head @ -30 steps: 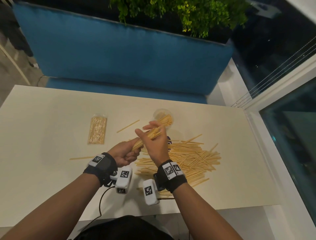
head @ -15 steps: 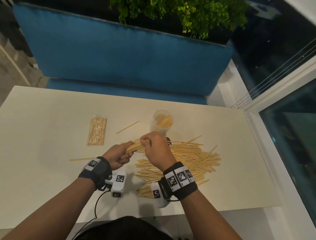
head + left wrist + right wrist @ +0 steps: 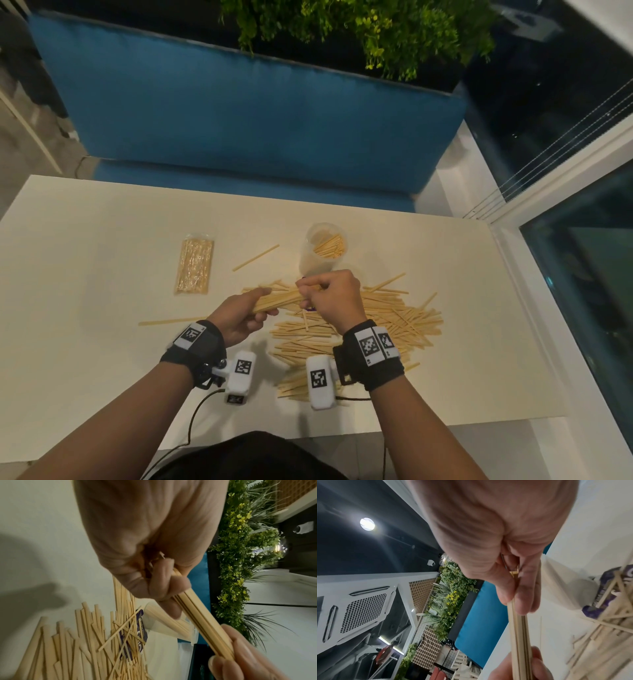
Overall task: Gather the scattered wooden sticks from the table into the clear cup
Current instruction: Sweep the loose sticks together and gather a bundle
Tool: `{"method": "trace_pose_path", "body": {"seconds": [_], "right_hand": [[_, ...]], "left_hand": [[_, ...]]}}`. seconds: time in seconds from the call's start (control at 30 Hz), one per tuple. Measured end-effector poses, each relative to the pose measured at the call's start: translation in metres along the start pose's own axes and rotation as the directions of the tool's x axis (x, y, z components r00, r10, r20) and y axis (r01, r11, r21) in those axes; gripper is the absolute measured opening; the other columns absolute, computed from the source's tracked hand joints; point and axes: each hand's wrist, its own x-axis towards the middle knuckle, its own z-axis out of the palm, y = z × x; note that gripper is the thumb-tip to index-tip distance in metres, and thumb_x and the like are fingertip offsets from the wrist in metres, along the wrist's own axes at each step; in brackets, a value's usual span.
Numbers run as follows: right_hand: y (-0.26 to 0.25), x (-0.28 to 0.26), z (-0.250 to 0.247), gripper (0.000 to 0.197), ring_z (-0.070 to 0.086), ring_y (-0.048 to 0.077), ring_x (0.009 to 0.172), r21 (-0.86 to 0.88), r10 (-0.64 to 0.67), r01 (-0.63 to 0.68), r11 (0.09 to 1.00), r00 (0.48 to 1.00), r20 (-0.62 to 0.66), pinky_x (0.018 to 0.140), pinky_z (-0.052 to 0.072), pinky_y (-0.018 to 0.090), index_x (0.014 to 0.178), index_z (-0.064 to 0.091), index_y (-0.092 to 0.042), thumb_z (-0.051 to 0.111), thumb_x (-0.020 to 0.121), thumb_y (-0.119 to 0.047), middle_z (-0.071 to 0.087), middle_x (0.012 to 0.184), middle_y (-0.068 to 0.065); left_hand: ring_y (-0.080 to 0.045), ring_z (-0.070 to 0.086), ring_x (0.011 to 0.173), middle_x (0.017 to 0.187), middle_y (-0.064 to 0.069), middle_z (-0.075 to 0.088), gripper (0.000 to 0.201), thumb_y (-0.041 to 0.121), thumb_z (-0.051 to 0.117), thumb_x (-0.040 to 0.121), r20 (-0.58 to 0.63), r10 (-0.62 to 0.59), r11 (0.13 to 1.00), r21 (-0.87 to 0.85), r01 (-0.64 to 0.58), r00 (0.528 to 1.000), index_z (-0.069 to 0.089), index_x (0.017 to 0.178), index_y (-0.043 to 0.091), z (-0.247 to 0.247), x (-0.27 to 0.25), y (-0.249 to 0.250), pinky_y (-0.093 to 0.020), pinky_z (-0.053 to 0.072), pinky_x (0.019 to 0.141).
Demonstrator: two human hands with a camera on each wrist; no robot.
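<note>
A clear cup (image 3: 310, 260) stands at mid table with several wooden sticks (image 3: 329, 246) inside. In front of it lies a wide pile of sticks (image 3: 387, 322). Just above the pile's left edge both hands hold one bundle of sticks (image 3: 282, 299), nearly level. My left hand (image 3: 267, 301) grips its near left end, fingers curled round it (image 3: 164, 588). My right hand (image 3: 306, 294) pinches the other end between thumb and fingers (image 3: 517, 588). The bundle (image 3: 202, 622) runs straight between the two hands (image 3: 520, 635).
A sealed packet of sticks (image 3: 194, 262) lies to the left. Single sticks lie near the cup (image 3: 255, 257) and at the left (image 3: 171, 321). A purple wrapper (image 3: 137, 630) sits partly under the pile. Behind the table (image 3: 102, 342) is a blue bench (image 3: 239, 113).
Both hands have brought the bundle down and towards me, from tilted up at the cup's rim to nearly level just above the pile.
</note>
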Motion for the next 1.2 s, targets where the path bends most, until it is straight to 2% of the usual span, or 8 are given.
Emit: {"method": "trace_pose_path", "body": {"seconds": [0.17, 0.27, 0.4, 0.5, 0.63, 0.87, 1.0, 1.2], "right_hand": [[-0.011, 0.014, -0.037, 0.011, 0.072, 0.005, 0.059, 0.006, -0.002, 0.003, 1.0, 0.998, -0.064, 0.055, 0.053, 0.011, 0.097, 0.083, -0.016, 0.078, 0.09, -0.01, 0.076, 0.102, 0.005], [-0.02, 0.029, -0.067, 0.013, 0.072, 0.002, 0.064, -0.013, -0.065, 0.064, 0.998, 0.982, -0.176, 0.053, 0.048, 0.006, 0.1, 0.082, -0.019, 0.077, 0.091, -0.012, 0.076, 0.097, 0.001], [-0.026, 0.063, -0.089, 0.011, 0.07, 0.007, 0.066, -0.121, -0.171, 0.138, 0.983, 0.928, -0.33, 0.055, 0.044, 0.0, 0.101, 0.082, -0.013, 0.075, 0.093, -0.011, 0.074, 0.098, 0.005], [-0.018, 0.095, -0.084, 0.012, 0.072, 0.017, 0.08, -0.229, -0.239, 0.165, 0.959, 0.905, -0.351, 0.077, 0.054, 0.011, 0.098, 0.082, -0.016, 0.072, 0.095, -0.011, 0.072, 0.106, 0.01], [-0.003, 0.127, -0.053, 0.021, 0.069, 0.023, 0.102, -0.521, -0.331, 0.213, 0.826, 0.933, -0.142, 0.093, 0.051, 0.023, 0.109, 0.079, -0.008, 0.06, 0.101, -0.004, 0.071, 0.111, 0.009], [0.025, 0.131, -0.021, 0.021, 0.048, 0.025, 0.114, -0.878, -0.457, 0.39, 0.277, 0.857, 0.236, 0.095, 0.033, 0.041, 0.115, 0.071, -0.019, 0.061, 0.097, -0.017, 0.069, 0.118, 0.001], [0.044, 0.117, -0.026, 0.04, 0.047, 0.027, 0.133, -0.846, -0.561, 0.389, 0.365, 0.817, 0.133, 0.11, 0.029, 0.051, 0.131, 0.061, -0.015, 0.065, 0.092, -0.027, 0.058, 0.141, 0.004], [0.068, 0.106, -0.012, 0.059, 0.023, 0.025, 0.155, -0.806, -0.511, 0.368, 0.463, 0.854, 0.096, 0.125, 0.013, 0.057, 0.157, 0.035, -0.008, 0.019, 0.109, -0.039, 0.031, 0.166, 0.009]], "left_hand": [[-0.017, 0.055, 0.051, 0.078, -0.015, 0.071, 0.039, 0.032, 0.047, 0.105, -0.04, -0.019, 0.999, -0.036, 0.017, 0.999, 0.066, 0.107, -0.002, -0.011, 0.01, -0.009, -0.023, 0.046, 0.044], [-0.022, 0.063, 0.059, 0.083, -0.012, 0.075, 0.033, 0.027, 0.05, 0.103, -0.121, 0.057, 0.915, 0.403, -0.003, 0.991, 0.07, 0.101, 0.0, -0.031, 0.012, -0.027, -0.027, 0.047, 0.051], [-0.016, 0.066, 0.076, 0.082, 0.005, 0.071, 0.026, 0.038, 0.055, 0.096, -0.046, 0.183, 0.233, 0.973, 0.002, 0.982, 0.063, 0.078, 0.02, -0.071, 0.01, -0.059, -0.025, 0.044, 0.066], [-0.017, 0.056, 0.082, 0.084, 0.005, 0.059, 0.03, 0.043, 0.05, 0.095, -0.014, 0.173, -0.009, 1.0, 0.015, 0.985, 0.048, 0.071, 0.026, -0.098, 0.003, -0.086, -0.028, 0.04, 0.072], [-0.017, 0.063, 0.075, 0.071, 0.005, 0.064, 0.032, 0.041, 0.054, 0.094, -0.013, 0.27, 0.06, 0.998, -0.003, 0.963, 0.051, 0.071, 0.02, -0.124, -0.011, -0.115, -0.031, 0.044, 0.067], [-0.011, 0.058, 0.058, 0.055, 0.002, 0.06, 0.032, 0.036, 0.066, 0.092, -0.095, 0.406, 0.219, 0.976, 0.005, 0.909, 0.056, 0.067, 0.019, -0.129, -0.023, -0.132, -0.029, 0.04, 0.056], [-0.012, 0.056, 0.06, 0.059, 0.005, 0.061, 0.031, 0.039, 0.063, 0.093, -0.181, 0.412, 0.224, 0.97, 0.094, 0.893, 0.055, 0.069, 0.022, -0.119, -0.023, -0.134, -0.028, 0.036, 0.054], [-0.011, 0.053, 0.059, 0.06, 0.005, 0.06, 0.03, 0.038, 0.06, 0.094, -0.231, 0.404, 0.22, 0.964, 0.151, 0.885, 0.053, 0.069, 0.021, -0.11, -0.026, -0.13, -0.028, 0.034, 0.054]]}}
